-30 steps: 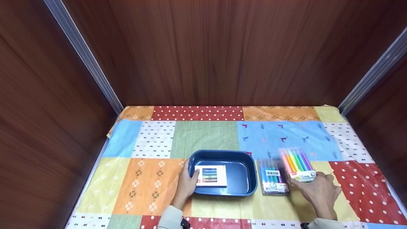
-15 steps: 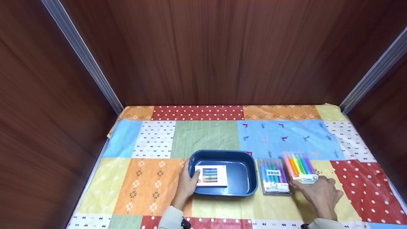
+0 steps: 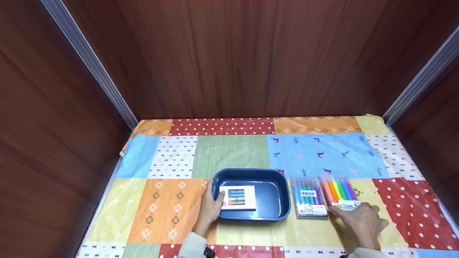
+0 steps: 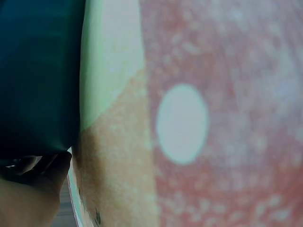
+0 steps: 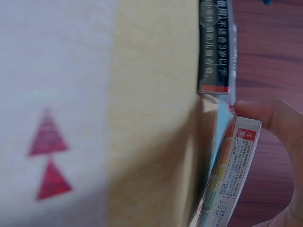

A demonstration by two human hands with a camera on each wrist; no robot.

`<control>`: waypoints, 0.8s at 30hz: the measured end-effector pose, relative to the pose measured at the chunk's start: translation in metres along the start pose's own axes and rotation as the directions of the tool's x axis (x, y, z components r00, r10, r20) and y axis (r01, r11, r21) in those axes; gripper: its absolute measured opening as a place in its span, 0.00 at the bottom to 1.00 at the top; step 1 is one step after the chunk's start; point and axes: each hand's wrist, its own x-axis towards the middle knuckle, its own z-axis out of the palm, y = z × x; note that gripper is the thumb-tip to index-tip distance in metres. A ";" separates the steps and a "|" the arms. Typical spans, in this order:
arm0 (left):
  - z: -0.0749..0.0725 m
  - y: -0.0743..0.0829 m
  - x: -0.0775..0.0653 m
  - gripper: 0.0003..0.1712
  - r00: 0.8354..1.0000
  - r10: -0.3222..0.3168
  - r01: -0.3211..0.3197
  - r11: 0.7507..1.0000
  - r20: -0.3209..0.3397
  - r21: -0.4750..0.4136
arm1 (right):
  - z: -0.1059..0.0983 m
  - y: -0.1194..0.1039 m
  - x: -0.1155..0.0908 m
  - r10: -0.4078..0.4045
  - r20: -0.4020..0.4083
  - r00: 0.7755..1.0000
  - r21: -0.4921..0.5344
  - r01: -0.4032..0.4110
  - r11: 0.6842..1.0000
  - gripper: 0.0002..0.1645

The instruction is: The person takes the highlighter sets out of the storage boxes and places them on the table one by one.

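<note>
My left hand (image 3: pixel 211 206) grips the left wall of a dark blue plastic bin (image 3: pixel 270 200), thumb over the rim and fingers outside. Under that thumb's tip, inside the bin, lies a white box (image 3: pixel 249 199) with a window showing coloured sticks. To the right, my right hand (image 3: pixel 360 221) holds the near end of a clear pack of rainbow-coloured markers (image 3: pixel 339 191), thumb on its left side. In the right wrist view this pack of markers (image 5: pixel 232 175) sits slightly tilted, close over the cloth. Just left of it lies a clear pack of blue-to-purple pens (image 3: pixel 310 197).
A patchwork tablecloth (image 3: pixel 233 154) covers the table. Brown wood-grain panels (image 3: pixel 215 61) stand behind and on both sides, with metal posts (image 3: pixel 100 71) at the corners. The pack of pens lies between the bin and the markers.
My right hand has lowered the pack of markers toward the table and brought it slightly nearer, beside the pack of pens. The left hand and bin have stayed put.
</note>
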 end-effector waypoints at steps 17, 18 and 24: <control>0.000 0.003 -0.001 0.31 1.000 -0.004 0.004 1.000 -0.003 -0.011 | 0.007 0.001 -0.003 0.058 -0.015 0.998 -0.031 -0.059 0.998 0.70; 0.000 0.003 -0.001 0.31 1.000 -0.007 0.007 1.000 -0.001 -0.018 | 0.007 0.000 -0.003 0.067 -0.015 0.998 -0.027 -0.068 0.997 0.71; 0.000 0.004 -0.001 0.32 1.000 -0.027 0.027 0.999 0.002 -0.021 | 0.007 -0.001 -0.003 0.097 0.002 0.995 -0.028 -0.097 0.995 0.73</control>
